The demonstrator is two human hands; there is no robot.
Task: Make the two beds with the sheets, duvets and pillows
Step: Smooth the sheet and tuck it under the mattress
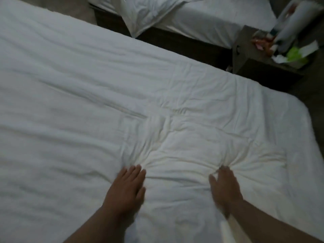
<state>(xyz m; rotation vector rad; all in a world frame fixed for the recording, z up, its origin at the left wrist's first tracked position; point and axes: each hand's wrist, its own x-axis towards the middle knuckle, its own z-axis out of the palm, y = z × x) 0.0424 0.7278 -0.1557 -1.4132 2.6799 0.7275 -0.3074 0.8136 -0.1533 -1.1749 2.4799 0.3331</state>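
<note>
A white duvet lies spread over the near bed and fills most of the head view. My left hand rests flat on it near the bottom centre, fingers straight and pointing away. My right hand presses flat on the duvet a little to the right. Wrinkles fan out from both sets of fingertips. Beyond a dark gap stands the second bed with a white sheet. A rumpled white pillow sits at its near edge and hangs over the side.
A dark bedside table stands between the beds at the upper right, with a white container and green and pink clutter on it. A narrow strip of floor shows at the upper left between the beds.
</note>
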